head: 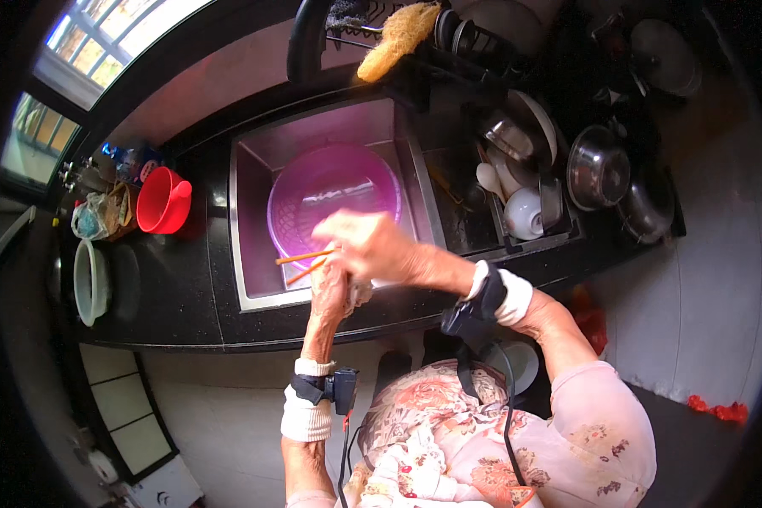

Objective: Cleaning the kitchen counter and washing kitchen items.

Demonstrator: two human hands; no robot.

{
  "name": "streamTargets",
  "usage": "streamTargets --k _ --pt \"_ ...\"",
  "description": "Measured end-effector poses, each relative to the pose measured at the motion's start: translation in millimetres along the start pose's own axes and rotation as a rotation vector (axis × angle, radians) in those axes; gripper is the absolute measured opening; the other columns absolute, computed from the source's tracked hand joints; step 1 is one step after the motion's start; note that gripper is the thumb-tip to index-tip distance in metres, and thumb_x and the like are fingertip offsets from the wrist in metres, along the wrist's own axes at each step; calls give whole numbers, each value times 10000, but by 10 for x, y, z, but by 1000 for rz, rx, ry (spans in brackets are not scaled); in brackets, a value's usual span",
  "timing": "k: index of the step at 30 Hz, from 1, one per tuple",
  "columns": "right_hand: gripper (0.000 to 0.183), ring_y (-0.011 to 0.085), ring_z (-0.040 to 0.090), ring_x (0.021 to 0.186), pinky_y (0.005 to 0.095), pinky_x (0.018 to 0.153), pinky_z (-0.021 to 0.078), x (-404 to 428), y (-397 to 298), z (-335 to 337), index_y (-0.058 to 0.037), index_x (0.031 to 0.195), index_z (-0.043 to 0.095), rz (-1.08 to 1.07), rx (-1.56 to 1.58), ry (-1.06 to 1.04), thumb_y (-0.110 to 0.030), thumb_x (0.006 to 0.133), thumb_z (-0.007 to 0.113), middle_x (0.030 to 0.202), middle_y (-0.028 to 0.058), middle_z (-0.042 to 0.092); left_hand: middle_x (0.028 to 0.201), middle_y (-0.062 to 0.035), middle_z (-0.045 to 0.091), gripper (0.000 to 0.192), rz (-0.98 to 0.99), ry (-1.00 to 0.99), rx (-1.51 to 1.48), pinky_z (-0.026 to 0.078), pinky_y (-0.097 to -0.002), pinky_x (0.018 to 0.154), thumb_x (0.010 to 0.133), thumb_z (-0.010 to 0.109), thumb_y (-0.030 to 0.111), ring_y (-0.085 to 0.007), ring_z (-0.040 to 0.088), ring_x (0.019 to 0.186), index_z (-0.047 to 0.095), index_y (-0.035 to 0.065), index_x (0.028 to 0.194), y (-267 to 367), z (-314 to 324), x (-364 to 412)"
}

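My left hand [330, 286] is at the sink's front edge, closed around a pair of wooden chopsticks [301, 257] whose ends stick out to the left. A pale crumpled cloth [358, 295] shows beside its palm. Just above it is my right hand [371, 244], blurred, with curled fingers over the left hand; whether it holds anything cannot be told. Beyond both hands, a purple plastic basin [336, 184] sits in the metal-rimmed sink [252, 254].
A red plastic dipper [159, 202], bags and a pale bowl [91, 282] stand on the left counter. Right of the sink are a white bowl [522, 214], a spoon [489, 179] and metal bowls [598, 167]. A yellow loofah [400, 41] hangs at the rack.
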State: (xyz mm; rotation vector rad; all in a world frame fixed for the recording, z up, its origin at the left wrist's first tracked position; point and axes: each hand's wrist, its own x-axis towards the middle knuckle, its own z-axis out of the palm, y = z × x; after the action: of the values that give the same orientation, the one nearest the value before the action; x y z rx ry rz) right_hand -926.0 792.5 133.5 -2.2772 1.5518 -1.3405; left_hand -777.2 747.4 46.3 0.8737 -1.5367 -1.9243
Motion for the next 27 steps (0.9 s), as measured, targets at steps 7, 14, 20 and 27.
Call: streamTargets --k 7,14,20,27 --pt "203 373 622 755 405 664 509 -1016 1941 -487 -21 825 657 782 -350 64 -152 744 525 815 195 637 615 44 457 207 -123 -27 -196 301 -187 402 944 491 174 -24 386 475 606 24 1029 710 215 208" --pt "367 400 578 991 420 837 487 -1421 2476 -38 33 1052 599 1463 -312 -208 -102 732 480 1055 263 594 829 -11 593 286 -110 -126 246 419 -236 643 907 557 271 -83 509 733 633 33 1046 531 391 714" --pt "292 364 600 941 418 806 484 -1808 2795 141 41 990 612 1356 -390 -348 -114 773 493 984 240 619 849 -103 659 312 -118 -200 395 486 -295 701 897 523 286 -166 623 790 630 28 1036 488 717 1124" --pt "313 328 610 894 394 753 492 -2065 2920 417 48 1033 578 1297 -456 -329 -101 768 502 950 224 617 942 -159 653 310 -212 -273 492 494 -343 759 902 465 257 -258 639 878 622 18 1022 533 871 1329"
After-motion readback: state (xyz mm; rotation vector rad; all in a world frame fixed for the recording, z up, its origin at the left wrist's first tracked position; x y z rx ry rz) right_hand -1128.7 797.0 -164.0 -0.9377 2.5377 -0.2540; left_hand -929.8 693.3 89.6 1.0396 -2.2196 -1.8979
